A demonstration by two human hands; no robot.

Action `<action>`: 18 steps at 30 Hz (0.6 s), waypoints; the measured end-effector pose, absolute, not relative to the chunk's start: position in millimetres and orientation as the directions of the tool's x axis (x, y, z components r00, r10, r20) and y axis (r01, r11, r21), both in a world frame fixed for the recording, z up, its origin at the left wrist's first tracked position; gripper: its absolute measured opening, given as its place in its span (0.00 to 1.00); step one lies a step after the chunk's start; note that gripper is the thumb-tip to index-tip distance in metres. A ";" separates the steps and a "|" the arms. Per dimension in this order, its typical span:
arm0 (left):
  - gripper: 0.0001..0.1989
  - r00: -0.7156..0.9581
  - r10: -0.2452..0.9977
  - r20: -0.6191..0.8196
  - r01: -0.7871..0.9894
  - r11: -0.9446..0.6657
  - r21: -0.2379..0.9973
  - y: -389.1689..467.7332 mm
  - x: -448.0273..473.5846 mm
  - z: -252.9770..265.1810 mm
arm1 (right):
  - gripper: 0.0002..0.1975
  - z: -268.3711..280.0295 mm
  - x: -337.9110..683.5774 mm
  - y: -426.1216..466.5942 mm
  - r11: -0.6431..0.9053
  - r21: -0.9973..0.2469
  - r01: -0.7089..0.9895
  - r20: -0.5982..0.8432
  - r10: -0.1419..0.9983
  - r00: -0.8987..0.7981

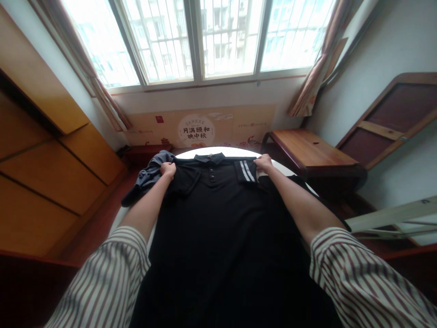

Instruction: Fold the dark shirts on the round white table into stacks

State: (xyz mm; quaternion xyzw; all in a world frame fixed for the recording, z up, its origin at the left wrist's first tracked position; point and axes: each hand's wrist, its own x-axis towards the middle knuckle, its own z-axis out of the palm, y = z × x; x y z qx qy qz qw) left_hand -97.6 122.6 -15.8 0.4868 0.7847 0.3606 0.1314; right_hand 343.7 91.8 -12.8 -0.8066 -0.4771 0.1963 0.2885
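Note:
A black polo shirt (218,218) lies spread over a white round table (235,151), its collar at the far side and its buttoned front facing up. My left hand (168,169) is closed on the shirt near the left shoulder. On the other side, my right hand (263,163) pinches the shirt by the right shoulder, beside a sleeve with two white stripes (247,171). The near part of the shirt runs down out of view. Against my left hand lies a crumpled dark grey-blue garment (150,174).
Beyond the table is a wall with a printed cardboard panel (196,128) under barred windows. A wooden side table (314,148) stands at the right, with a framed wooden panel (392,118) leaning behind it. Wooden cabinets (58,168) line the left.

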 end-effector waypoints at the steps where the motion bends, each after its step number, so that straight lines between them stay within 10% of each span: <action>1: 0.13 -0.486 0.861 0.149 0.682 0.267 0.680 120.9 -95.8 -13.3 | 0.10 -11.4 343.8 92.9 -0.376 -0.635 0.675 -0.029 0.884 0.466; 11: 0.20 -0.021 0.943 0.333 0.859 -0.154 0.489 122.2 -23.9 7.9 | 0.13 13.6 294.1 134.0 -0.053 -0.464 0.884 0.176 0.973 0.150; 18: 0.16 -0.028 0.993 0.118 0.834 -0.042 0.550 158.3 -11.8 -19.7 | 0.12 0.4 254.4 163.0 0.018 -0.407 0.913 0.146 0.988 0.045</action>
